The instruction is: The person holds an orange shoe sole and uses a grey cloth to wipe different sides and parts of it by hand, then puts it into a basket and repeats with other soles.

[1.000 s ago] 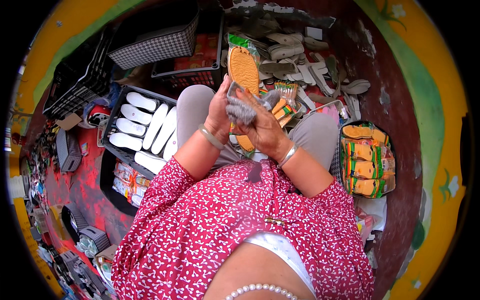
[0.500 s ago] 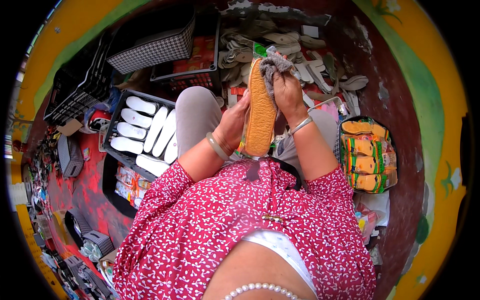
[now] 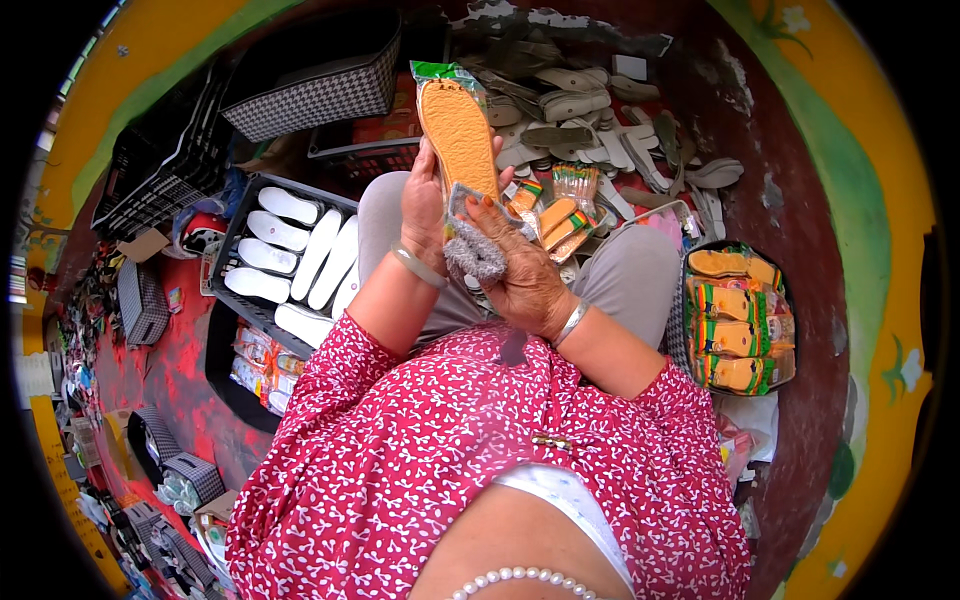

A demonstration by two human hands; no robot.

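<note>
An orange shoe insole (image 3: pixel 460 135) in a clear plastic sleeve with a green top stands upright over my lap. My left hand (image 3: pixel 425 205) grips its left edge from behind. My right hand (image 3: pixel 520 270) closes around its lower end and also presses a grey fuzzy cloth (image 3: pixel 473 255) against the insole. Both wrists wear metal bangles. A few packed orange insoles (image 3: pixel 560 215) lie on my knees just past the hands.
A black crate (image 3: pixel 235 235) of white insoles sits at my left. A basket (image 3: pixel 775 380) of packed orange insoles stands at my right. Loose grey-green insoles (image 3: pixel 580 100) pile up ahead. Empty black crates (image 3: pixel 160 170) and a checked box (image 3: pixel 320 95) stand at the far left.
The insole was turned edge-on and lifted with the right hand high on it; now it faces flat again and the right hand has slid down to its lower end.
</note>
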